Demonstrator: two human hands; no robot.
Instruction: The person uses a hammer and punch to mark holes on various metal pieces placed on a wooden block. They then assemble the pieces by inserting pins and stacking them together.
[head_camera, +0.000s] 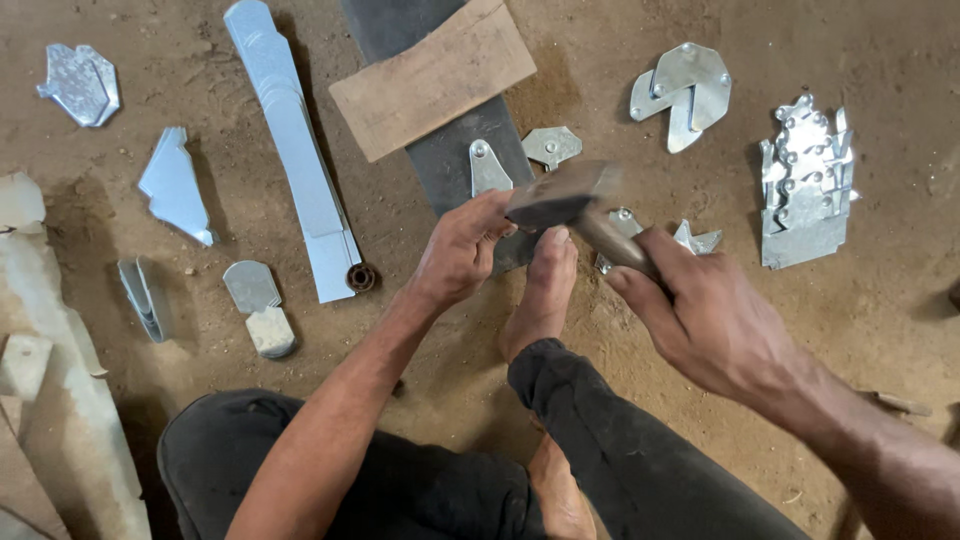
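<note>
Bare dirt floor lies under everything, strewn with cut pieces of shiny sheet metal. Down the middle runs a dark iron bar with a wooden board across it. On the bar, the left hand curls its fingers down over a small metal bracket. Just beside it, the right hand wraps tight round a hammer, head above the bar. A bare foot rests between the hands. A riveted stack sits at right, a long strip at left.

Bare dirt floor carried a dark steel slab, a long zinc strip and scattered riveted metal brackets.
</note>
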